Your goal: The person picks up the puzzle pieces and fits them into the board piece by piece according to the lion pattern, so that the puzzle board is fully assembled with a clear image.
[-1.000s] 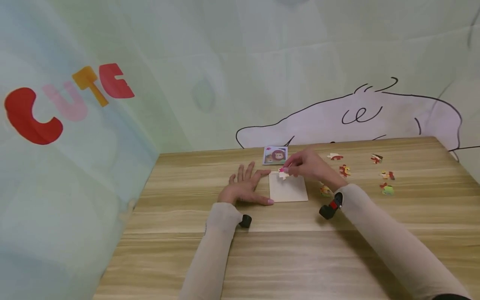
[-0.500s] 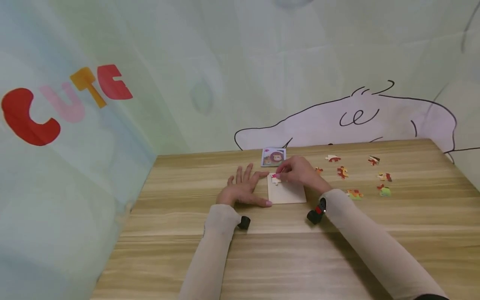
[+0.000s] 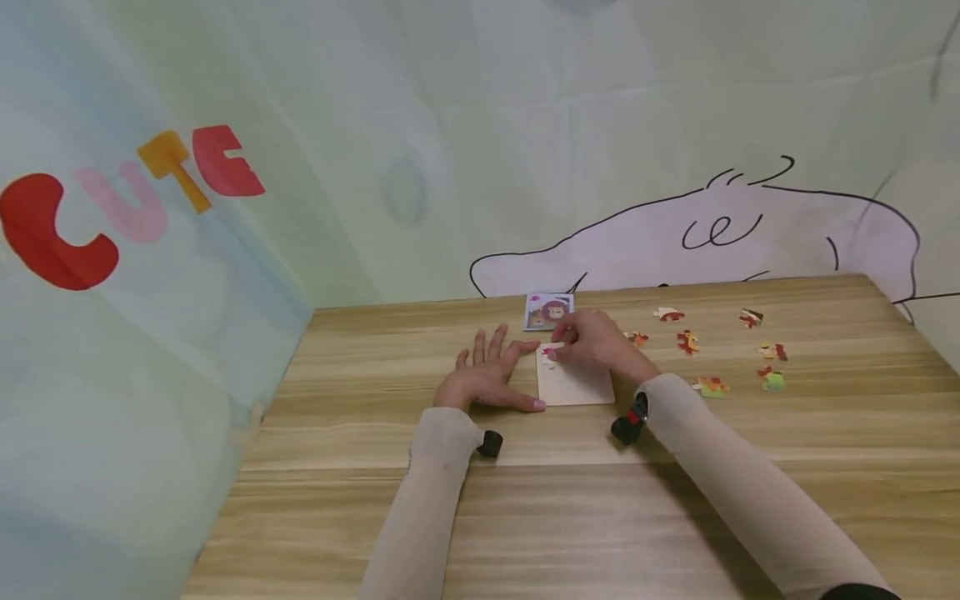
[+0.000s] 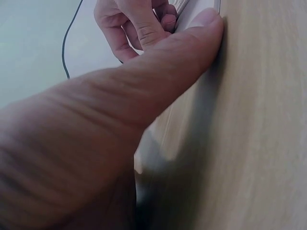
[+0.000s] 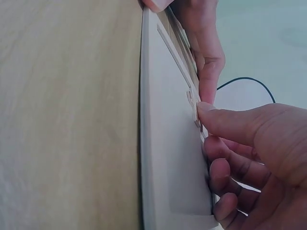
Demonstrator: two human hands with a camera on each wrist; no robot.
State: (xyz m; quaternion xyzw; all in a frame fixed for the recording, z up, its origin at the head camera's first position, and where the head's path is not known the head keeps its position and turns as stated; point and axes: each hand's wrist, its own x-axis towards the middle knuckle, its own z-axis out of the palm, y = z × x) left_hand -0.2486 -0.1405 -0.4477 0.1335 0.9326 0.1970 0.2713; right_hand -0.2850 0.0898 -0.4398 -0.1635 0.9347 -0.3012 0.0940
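My left hand (image 3: 486,380) rests on the table with spread fingers, its thumb and index fingertip against the left edge of a square white puzzle board (image 3: 576,387). At the board's upper left corner lies a small pink-and-white jigsaw piece (image 3: 548,359). My right hand (image 3: 597,340) holds that piece between thumb and curled fingers, low against the board. Seen from the right wrist, the thumb (image 5: 225,122) touches the piece (image 5: 194,109) beside the raised rim, and the other fingers curl at the board's far edge. My left thumb (image 4: 172,62) covers much of the left wrist view.
Behind the board lies a picture card (image 3: 535,317) with a lion. Several loose jigsaw pieces are spread to the right, among them a red-and-yellow piece (image 3: 687,342) and a green one (image 3: 773,380). A printed cloth backdrop (image 3: 420,150) stands along the table's back and left.
My right hand has moved left and down with the jigsaw piece, from above the board to its upper left corner. The left hand keeps its place at the board's edge.
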